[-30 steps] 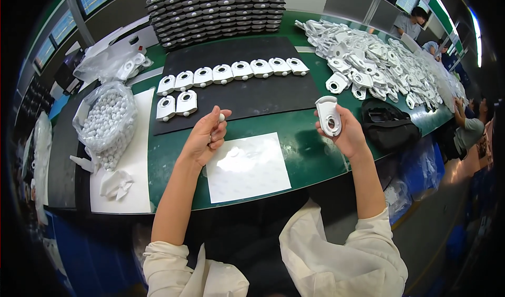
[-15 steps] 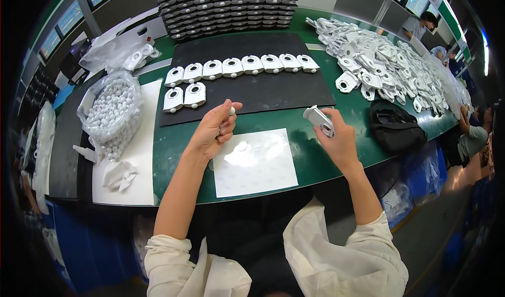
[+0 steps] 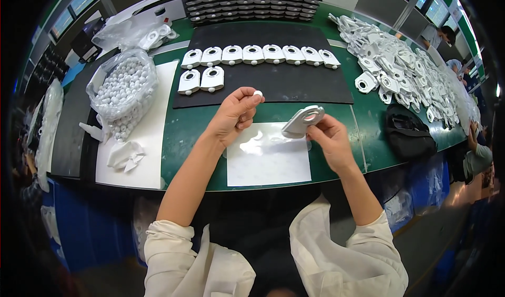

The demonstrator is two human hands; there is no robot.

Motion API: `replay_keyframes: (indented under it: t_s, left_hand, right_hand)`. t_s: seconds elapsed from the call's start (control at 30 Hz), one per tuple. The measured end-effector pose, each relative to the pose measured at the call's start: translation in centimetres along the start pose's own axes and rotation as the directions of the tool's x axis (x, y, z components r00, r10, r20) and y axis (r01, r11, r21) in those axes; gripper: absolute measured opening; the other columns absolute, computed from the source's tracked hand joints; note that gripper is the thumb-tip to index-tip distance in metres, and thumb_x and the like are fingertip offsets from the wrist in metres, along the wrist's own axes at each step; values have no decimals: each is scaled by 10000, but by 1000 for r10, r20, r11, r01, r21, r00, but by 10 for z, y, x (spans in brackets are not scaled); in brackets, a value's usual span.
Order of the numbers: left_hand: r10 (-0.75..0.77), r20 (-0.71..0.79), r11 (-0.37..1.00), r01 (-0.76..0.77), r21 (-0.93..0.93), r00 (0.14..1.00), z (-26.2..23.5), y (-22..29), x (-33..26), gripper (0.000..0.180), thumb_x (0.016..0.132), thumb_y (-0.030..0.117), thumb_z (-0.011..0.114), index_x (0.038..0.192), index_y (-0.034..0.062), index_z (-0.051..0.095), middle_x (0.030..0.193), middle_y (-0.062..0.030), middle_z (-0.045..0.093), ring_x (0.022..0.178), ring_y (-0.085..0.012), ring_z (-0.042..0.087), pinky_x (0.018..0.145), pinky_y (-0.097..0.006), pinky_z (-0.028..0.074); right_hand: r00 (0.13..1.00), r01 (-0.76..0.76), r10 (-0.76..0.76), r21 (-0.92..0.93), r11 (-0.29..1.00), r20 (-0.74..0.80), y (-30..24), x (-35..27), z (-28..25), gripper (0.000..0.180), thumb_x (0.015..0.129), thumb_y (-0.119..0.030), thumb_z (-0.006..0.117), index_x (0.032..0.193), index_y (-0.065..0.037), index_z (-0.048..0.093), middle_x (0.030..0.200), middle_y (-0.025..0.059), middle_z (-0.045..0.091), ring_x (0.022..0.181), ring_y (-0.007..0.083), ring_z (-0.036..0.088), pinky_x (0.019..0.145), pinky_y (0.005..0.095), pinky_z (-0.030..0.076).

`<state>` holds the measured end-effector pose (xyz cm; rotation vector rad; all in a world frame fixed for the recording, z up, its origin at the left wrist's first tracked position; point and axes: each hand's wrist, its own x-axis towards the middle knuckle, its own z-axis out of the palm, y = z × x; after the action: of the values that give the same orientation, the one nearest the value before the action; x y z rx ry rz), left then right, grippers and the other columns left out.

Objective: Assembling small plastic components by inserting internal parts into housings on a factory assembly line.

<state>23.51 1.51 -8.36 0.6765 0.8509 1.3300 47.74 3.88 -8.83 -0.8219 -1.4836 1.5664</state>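
Between the thumb and fingertips of my left hand (image 3: 234, 115) is a small white ball (image 3: 258, 93). My right hand (image 3: 332, 142) pinches a white plastic housing (image 3: 303, 120) by one end; it is a flat piece with a round hole, held tilted above a white sheet (image 3: 269, 163). The ball and the housing are apart. Beyond my hands, a black foam mat (image 3: 279, 86) carries a far row of similar housings (image 3: 252, 54) and two more (image 3: 212, 79) in a nearer row at its left. White balls show at their near edges.
At left, a clear bag of white balls (image 3: 125, 84) stands by a crumpled tissue (image 3: 126, 156) and a small nozzle bottle (image 3: 92, 131). A heap of white housings (image 3: 400, 71) and a black pouch (image 3: 409, 133) lie at right. Stacked trays (image 3: 252, 2) rise behind the mat.
My right hand has brought the housing leftward, over the sheet, and turned it. The left hand has lifted a little with the ball. The whole view has shifted slightly.
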Motion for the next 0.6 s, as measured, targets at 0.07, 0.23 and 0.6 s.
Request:
replay_keyframes:
  t_s: [0.07, 0.23, 0.6]
  left_hand:
    - [17, 25, 1000, -17, -5, 1000, 0, 0, -1, 211, 830, 184, 652, 966, 69, 537, 842, -7, 570, 503, -12, 320, 393, -149, 250]
    - [-16, 23, 1000, 16, -23, 1000, 2, 0, -2, 173, 854, 209, 623, 946, 75, 564, 879, -6, 570, 521, -5, 301, 395, -137, 233]
    - [-36, 58, 999, 36, -1, 998, 3, -3, -2, 279, 834, 150, 634, 1087, 53, 566, 944, -34, 594, 506, -8, 306, 397, -136, 255]
  right_hand:
    - [1000, -15, 16, -43, 999, 21, 6, -2, 13, 147, 859, -40, 554, 1001, -2, 559, 821, 24, 586, 715, 75, 527, 671, 213, 433]
    - [999, 4, 7, -252, 968, 40, 15, -1, 25, 112, 881, -60, 521, 982, -13, 523, 801, -1, 564, 691, 49, 492, 618, 199, 407]
    - [998, 68, -68, -327, 942, 10, 18, -2, 27, 110, 886, -66, 514, 989, -26, 511, 833, 8, 557, 710, 53, 494, 613, 196, 410]
